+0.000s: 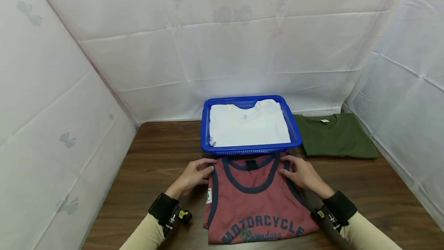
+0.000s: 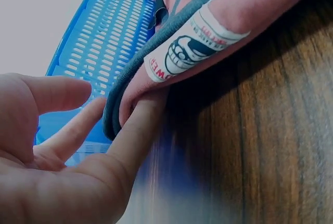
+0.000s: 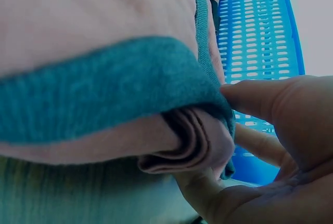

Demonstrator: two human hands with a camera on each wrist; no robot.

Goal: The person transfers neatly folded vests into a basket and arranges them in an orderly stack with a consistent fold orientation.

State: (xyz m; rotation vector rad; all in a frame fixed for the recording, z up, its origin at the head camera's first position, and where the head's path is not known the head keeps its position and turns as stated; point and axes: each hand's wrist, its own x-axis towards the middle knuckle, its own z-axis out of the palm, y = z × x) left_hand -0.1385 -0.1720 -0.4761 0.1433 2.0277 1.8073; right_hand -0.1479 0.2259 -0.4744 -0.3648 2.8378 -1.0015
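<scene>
My sleeves [image 1: 147, 231] are cream; black wrist straps [image 1: 162, 207] carry small camera units with yellow-tagged clips [image 1: 182, 215].

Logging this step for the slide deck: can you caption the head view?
Both hands, left hand and right hand, grip the folded red tank top before the blue basket holding a white shirt.
</scene>
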